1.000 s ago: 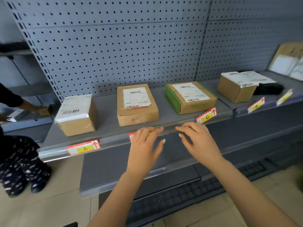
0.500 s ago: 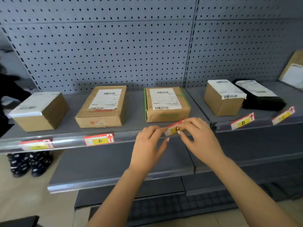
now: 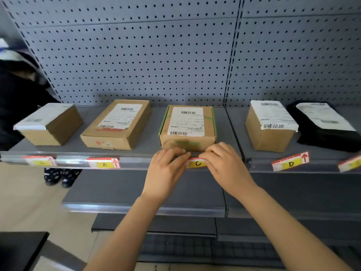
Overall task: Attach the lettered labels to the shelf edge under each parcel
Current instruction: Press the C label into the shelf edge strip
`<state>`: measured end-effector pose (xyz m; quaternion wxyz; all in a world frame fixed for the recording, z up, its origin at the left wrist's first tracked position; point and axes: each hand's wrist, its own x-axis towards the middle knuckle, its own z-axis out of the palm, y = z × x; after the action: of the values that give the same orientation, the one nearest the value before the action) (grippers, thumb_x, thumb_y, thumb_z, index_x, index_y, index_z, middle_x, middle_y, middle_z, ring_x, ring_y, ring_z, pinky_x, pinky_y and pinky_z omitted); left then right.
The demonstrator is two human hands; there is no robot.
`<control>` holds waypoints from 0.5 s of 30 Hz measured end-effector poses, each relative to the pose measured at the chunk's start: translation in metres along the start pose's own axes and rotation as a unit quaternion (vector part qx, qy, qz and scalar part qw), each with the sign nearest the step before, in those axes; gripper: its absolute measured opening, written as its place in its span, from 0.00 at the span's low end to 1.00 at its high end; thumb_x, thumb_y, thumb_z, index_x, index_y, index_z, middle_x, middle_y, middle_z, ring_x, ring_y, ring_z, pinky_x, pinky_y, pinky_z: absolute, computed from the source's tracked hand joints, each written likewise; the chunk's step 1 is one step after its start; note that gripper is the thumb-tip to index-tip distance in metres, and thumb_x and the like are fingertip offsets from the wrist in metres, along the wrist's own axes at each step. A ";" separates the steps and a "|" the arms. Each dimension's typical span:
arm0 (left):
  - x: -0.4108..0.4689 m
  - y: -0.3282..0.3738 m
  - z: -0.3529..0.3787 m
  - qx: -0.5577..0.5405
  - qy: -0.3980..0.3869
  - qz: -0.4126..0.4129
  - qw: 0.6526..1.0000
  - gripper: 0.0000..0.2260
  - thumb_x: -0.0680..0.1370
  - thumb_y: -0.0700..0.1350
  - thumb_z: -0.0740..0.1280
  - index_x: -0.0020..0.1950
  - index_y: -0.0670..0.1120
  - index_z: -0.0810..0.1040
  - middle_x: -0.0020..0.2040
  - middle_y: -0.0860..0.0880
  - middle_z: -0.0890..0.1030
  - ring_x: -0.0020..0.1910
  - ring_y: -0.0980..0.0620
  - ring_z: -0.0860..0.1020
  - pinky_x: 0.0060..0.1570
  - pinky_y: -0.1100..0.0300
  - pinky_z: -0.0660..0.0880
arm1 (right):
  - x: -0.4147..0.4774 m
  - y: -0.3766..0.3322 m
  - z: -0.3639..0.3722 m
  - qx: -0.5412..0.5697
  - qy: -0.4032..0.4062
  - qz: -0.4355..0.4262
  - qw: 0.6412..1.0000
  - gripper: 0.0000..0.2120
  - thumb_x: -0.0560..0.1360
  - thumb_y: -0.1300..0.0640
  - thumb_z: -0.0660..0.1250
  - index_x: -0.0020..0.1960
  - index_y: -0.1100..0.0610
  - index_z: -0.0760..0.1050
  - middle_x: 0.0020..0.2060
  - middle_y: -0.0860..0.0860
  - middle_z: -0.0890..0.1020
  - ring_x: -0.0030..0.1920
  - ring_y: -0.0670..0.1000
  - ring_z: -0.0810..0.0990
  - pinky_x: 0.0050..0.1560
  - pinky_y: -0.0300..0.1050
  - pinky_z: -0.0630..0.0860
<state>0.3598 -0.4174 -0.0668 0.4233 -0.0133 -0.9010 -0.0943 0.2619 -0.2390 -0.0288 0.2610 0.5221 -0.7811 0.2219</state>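
Note:
The red-and-yellow label C (image 3: 197, 163) lies level on the shelf edge (image 3: 134, 162) below the green-trimmed parcel (image 3: 188, 127). My left hand (image 3: 166, 173) pinches its left end, and my right hand (image 3: 224, 166) pinches its right end. Label B (image 3: 103, 163) sits flat in the rail under the long brown parcel (image 3: 116, 125). A blurred label (image 3: 40, 160) sits under the leftmost parcel (image 3: 49, 125). Label D (image 3: 290, 161) hangs tilted under the taped brown parcel (image 3: 270, 126). Another tilted label (image 3: 350, 164) shows at the right edge under the black parcel (image 3: 324, 126).
A grey pegboard (image 3: 156, 55) backs the shelf. A lower grey shelf (image 3: 136, 194) juts out beneath my forearms. A person in dark clothes (image 3: 17, 94) stands at the left, with patterned shoes (image 3: 58, 176) on the floor. A dark surface (image 3: 19, 249) fills the bottom left corner.
The view has shifted right along the shelf. Both hands moved from label B to label C, which went from tilted to level on the rail.

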 end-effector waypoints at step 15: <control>0.008 -0.003 -0.003 -0.023 0.007 0.006 1.000 0.07 0.79 0.46 0.66 0.51 0.46 0.83 0.42 0.50 0.77 0.44 0.50 0.71 0.47 0.63 0.60 | -0.001 -0.002 0.004 0.112 0.011 0.084 0.990 0.06 0.76 0.58 0.66 0.50 0.56 0.81 0.45 0.48 0.79 0.45 0.49 0.77 0.47 0.44 0.75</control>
<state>0.3565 -0.4210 -0.0591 0.4294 -0.0279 -0.8956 -0.1130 0.2634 -0.2416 -0.0330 0.1898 0.4779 -0.7895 0.3350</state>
